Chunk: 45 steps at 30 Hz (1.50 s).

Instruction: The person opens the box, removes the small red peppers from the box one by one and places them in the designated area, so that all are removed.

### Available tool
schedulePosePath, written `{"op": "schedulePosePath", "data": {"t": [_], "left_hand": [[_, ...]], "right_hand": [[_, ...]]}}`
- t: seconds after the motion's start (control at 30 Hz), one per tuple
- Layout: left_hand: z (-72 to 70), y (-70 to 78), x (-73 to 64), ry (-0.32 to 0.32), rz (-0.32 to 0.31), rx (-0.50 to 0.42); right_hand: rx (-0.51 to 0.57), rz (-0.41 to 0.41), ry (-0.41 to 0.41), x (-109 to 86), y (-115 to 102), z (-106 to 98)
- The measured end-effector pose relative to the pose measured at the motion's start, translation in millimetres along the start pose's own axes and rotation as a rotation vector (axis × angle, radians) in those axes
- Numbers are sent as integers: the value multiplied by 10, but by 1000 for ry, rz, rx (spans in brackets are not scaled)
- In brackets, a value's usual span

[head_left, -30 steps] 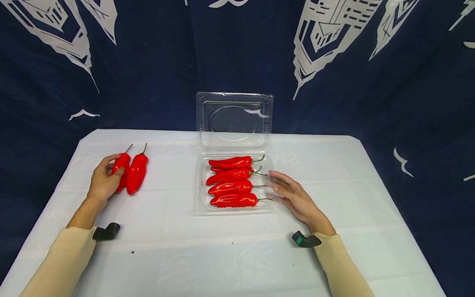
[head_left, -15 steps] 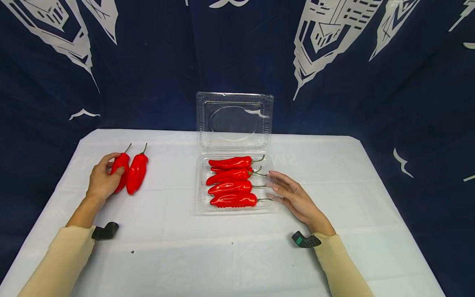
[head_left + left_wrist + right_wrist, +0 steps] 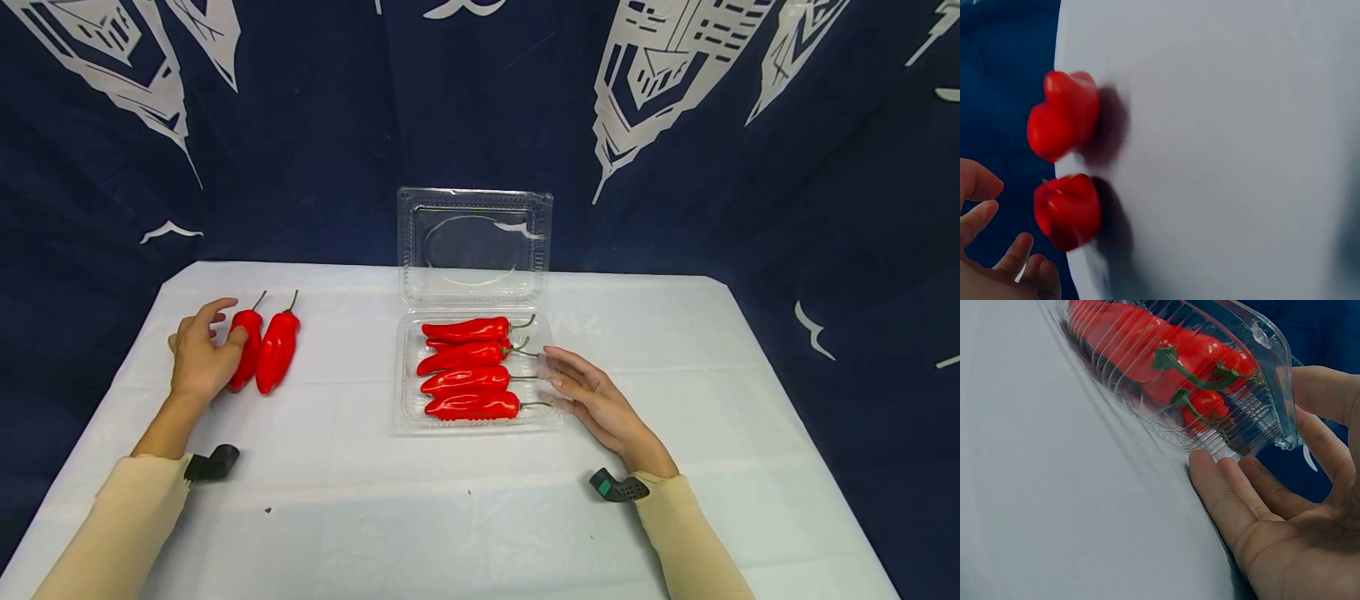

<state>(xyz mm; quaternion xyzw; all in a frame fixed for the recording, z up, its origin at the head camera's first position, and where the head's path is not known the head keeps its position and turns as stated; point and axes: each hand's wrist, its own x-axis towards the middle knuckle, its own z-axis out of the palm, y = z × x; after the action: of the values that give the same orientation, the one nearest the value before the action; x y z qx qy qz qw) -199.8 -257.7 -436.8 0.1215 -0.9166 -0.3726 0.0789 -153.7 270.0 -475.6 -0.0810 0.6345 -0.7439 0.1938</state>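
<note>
In the head view, two red chili peppers lie side by side on the left, stems pointing away: a left pepper [image 3: 247,367] and a right pepper [image 3: 278,352]. My left hand [image 3: 201,354] is beside the left pepper, its thumb near it. The left wrist view shows loosely bent, spread fingers [image 3: 1015,253] apart from both peppers. A clear plastic clamshell box [image 3: 407,408] stands mid-table with its lid [image 3: 474,287] raised. Several red peppers [image 3: 465,381] lie in it, stems to the right. My right hand [image 3: 596,408] touches the box's right side with extended fingers [image 3: 1225,506].
A white cloth [image 3: 360,517] covers the table, with a small dark speck [image 3: 268,510] near the front left. Behind the table hangs a dark blue patterned curtain [image 3: 315,167].
My left hand has let go of the left pepper, its fingers spreading and drawing back a little to the left. The right hand, the box and its peppers have not moved.
</note>
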Motion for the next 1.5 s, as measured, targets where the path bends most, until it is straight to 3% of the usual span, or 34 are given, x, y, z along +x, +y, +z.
{"op": "schedulePosePath", "data": {"t": [0.3,0.47,0.6,0.87,1.17,1.33,1.5], "left_hand": [[78,341,-2,18,111,-52],[166,592,-30,10,215,-108],[247,775,-61,-44,301,-155],[452,1087,-69,-161,410,-216],[635,1401,-58,-340,481,-194],[711,1542,-40,-491,528,-201],[778,1646,10,-677,546,-281]], "right_hand": [[3,-11,-1,-7,26,-29],[10,-8,1,-2,14,-15],[15,-11,-5,4,12,-5],[17,-16,-7,18,34,-28],[17,-14,-6,-2,14,-18],[21,-9,-1,-3,5,-14],[21,-10,-5,2,-1,-14]]}}
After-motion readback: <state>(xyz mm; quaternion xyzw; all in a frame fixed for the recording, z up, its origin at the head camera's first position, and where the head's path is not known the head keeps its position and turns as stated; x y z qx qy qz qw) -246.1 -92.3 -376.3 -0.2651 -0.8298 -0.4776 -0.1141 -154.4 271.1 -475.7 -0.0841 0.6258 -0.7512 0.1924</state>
